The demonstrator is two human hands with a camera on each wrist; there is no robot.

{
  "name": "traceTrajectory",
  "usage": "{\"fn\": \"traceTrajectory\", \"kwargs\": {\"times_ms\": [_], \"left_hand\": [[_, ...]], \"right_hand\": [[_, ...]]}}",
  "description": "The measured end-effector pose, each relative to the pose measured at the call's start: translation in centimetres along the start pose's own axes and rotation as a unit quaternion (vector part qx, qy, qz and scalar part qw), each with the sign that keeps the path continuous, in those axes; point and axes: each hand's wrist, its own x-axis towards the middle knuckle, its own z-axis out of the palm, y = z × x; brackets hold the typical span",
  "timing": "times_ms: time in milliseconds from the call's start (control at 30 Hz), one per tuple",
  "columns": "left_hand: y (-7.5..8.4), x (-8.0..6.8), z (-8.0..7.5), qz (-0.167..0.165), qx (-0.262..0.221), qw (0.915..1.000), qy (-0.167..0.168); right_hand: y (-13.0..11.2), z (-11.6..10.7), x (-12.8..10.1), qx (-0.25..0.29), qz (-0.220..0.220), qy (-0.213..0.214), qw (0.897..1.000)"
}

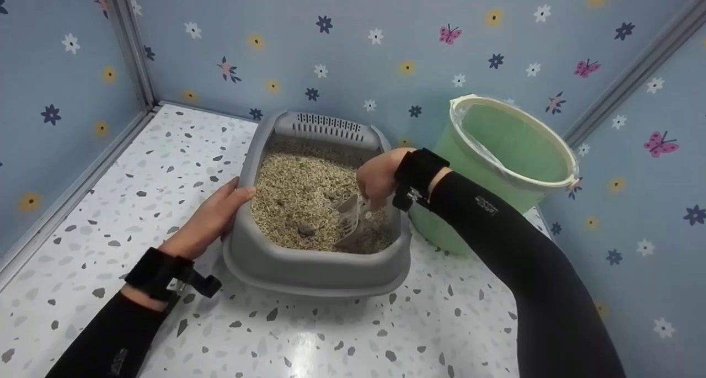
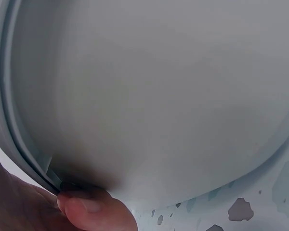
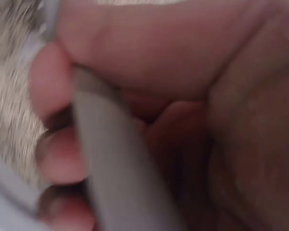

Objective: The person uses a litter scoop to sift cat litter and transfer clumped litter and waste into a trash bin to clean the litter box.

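A grey litter box [image 1: 309, 267] filled with beige granular litter [image 1: 298, 190] stands on the speckled floor. My left hand [image 1: 212, 215] holds its left rim, thumb on top; in the left wrist view a fingertip [image 2: 86, 209] presses under the box's rim [image 2: 24, 154]. My right hand [image 1: 378, 179] grips the handle of a grey slotted scoop [image 1: 350, 218], whose blade is dug into the litter at the right front of the box. In the right wrist view my fingers [image 3: 58, 154] curl round the grey scoop handle [image 3: 115, 163], with litter blurred behind.
A light green bucket [image 1: 513, 140] with a clear plastic liner stands tilted just right of the box, against the flowered wall. White terrazzo floor [image 1: 165, 146] extends left and in front. Wallpapered walls close in on three sides.
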Motion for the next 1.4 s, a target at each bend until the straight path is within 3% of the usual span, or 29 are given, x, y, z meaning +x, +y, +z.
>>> {"fn": "traceTrajectory", "kwargs": {"times_ms": [167,600,800,933,1133,1400], "left_hand": [[0.0,0.1,-0.2,-0.003,0.003,1.0000,-0.001],[-0.4,0.1,-0.1,-0.007,-0.006,1.0000,-0.001],[-0.6,0.4,0.6,-0.003,-0.019,0.9998,-0.004],[-0.5,0.5,0.9,-0.009,-0.027,0.9996,-0.003],[-0.4,0.3,0.8,-0.004,-0.027,0.9996,-0.006],[-0.4,-0.1,0.0,-0.007,-0.018,0.9998,0.001]], "right_hand": [[-0.9,0.4,0.5,0.001,-0.039,-0.027,0.999],[-2.5,1.3,3.7,0.068,-0.048,-0.035,0.996],[-3.9,1.4,6.1,0.098,-0.096,-0.006,0.991],[-3.9,2.0,7.6,0.163,-0.122,0.015,0.979],[-2.8,3.5,8.6,0.270,-0.134,0.047,0.952],[-2.1,3.3,8.4,0.341,-0.171,0.064,0.922]]}}
